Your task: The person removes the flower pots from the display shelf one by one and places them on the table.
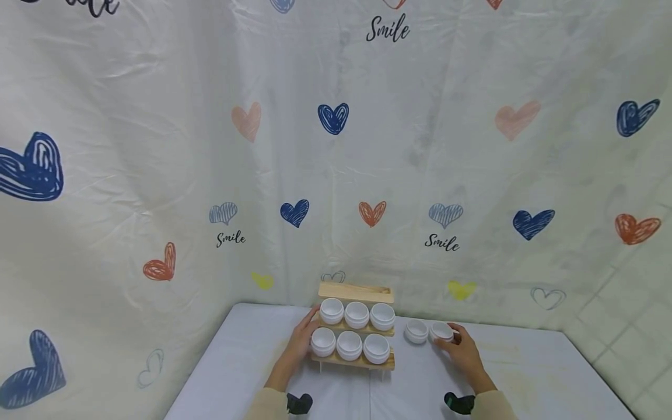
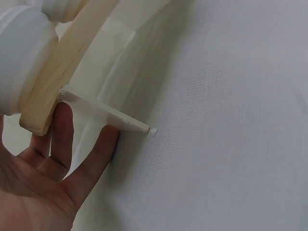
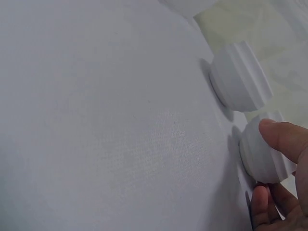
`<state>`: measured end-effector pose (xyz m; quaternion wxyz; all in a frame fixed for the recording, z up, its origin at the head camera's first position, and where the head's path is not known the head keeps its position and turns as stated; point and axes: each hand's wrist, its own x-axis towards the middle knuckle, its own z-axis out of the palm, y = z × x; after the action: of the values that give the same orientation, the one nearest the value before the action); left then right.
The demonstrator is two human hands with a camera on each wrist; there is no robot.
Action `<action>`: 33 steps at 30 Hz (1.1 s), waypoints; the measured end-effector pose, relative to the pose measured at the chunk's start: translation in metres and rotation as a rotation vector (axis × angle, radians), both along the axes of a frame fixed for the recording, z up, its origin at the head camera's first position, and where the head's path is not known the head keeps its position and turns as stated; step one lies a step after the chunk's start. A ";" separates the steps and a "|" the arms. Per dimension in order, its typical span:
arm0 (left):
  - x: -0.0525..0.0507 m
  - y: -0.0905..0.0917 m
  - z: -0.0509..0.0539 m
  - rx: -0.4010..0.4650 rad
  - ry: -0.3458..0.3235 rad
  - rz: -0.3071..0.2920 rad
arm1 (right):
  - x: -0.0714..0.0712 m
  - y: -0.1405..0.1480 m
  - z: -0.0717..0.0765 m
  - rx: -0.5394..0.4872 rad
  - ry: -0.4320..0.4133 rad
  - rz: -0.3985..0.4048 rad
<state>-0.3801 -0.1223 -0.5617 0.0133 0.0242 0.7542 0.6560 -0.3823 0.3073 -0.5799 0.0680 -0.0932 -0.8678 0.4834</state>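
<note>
Apparently ceramic round bowl [image 3: 262,156]: right fingers [image 3: 260,199] gripping | wooden rack [image 1: 357,291]: left fingers [image 2: 94,161] touching

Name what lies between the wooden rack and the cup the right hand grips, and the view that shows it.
One white cup stands between the wooden rack and the gripped cup, as the head view shows.

Location type: a small screened work area. Whether it belongs to a home, a studio or a shop cannot be determined from where I stand. Enclosure: pale, creased sheeting [image 1: 409,87], printed with blue, red, pink and yellow hearts and the word "Smile", hangs at the rear and left. Worktop [image 1: 551,367]: covered in white cloth, set against the rear sheeting. Wares: small white bowls [image 1: 349,345] and a tiered wooden stand [image 1: 354,291], household in kind.
</note>
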 end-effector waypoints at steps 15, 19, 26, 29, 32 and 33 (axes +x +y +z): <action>-0.001 -0.001 -0.001 0.007 0.016 -0.007 | 0.002 0.000 0.002 0.012 0.013 0.007; -0.001 0.000 -0.002 0.007 0.016 -0.011 | 0.003 -0.001 0.003 0.007 0.006 0.007; 0.000 0.000 -0.003 0.004 0.017 -0.011 | 0.002 -0.001 0.002 -0.018 -0.014 0.011; 0.000 -0.001 -0.004 0.010 0.023 -0.016 | 0.001 0.000 0.000 -0.012 -0.019 0.004; 0.000 -0.001 -0.004 0.010 0.035 -0.023 | 0.000 0.001 -0.002 -0.009 -0.011 0.004; 0.000 -0.001 -0.004 0.012 0.037 -0.023 | 0.000 0.002 -0.003 -0.011 -0.011 0.004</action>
<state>-0.3805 -0.1236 -0.5659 0.0069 0.0449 0.7502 0.6597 -0.3825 0.3093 -0.5831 0.0616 -0.0945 -0.8657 0.4878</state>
